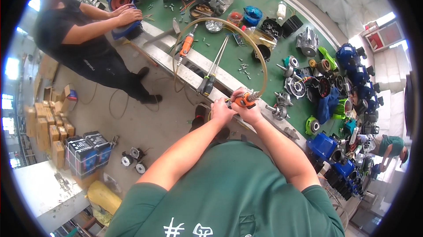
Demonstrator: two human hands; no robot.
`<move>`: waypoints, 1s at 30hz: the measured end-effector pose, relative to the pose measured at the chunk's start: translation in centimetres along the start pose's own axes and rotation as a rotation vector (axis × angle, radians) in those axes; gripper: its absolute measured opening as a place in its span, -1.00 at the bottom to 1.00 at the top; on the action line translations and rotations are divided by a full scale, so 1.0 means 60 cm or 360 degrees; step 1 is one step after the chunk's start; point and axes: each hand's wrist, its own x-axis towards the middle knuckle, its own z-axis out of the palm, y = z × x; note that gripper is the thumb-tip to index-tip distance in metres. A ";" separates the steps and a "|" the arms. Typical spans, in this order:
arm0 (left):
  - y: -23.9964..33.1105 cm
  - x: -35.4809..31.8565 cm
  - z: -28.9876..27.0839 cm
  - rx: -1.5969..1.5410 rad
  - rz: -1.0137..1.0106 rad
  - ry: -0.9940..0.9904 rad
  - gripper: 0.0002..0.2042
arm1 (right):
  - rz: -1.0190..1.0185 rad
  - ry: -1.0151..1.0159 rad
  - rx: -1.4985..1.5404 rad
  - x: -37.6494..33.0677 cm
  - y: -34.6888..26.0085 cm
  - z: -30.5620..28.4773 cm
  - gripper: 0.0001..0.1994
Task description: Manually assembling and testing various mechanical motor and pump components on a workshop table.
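Note:
At the bench's near edge, my right hand (248,108) is wrapped round an orange pneumatic screwdriver (246,100), whose pale coiled hose (265,67) loops up over the bench. My left hand (221,111) is closed by the tool's front end, close to the right hand. Whatever lies between its fingers is hidden. Two long screwdrivers with dark handles (207,85) lie just beyond my hands. Farther left on the bench rests a second orange pneumatic tool (186,45). Loose screws (243,67) are scattered on the green bench mat (229,63).
Motor parts (295,86) and blue motors (350,56) crowd the bench's right side. A hammer (175,26) lies toward the far left. Another person's hands (128,15) rest on a blue housing (125,30). Cardboard boxes (46,126) and motor parts (133,157) stand on the floor.

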 end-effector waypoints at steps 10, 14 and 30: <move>-0.007 0.007 0.004 0.0057 0.0072 -0.0014 -0.35 | -0.0008 -0.0014 -0.0149 0.005 -0.017 0.005 -0.69; -0.004 0.004 -0.001 0.0044 0.0039 -0.0024 -0.35 | 0.0115 -0.0027 -0.0045 0.006 -0.011 0.004 -0.68; 0.008 0.003 -0.016 0.0053 0.0078 -0.0029 -0.26 | -0.0044 0.0565 0.0467 0.080 -0.031 -0.073 -0.59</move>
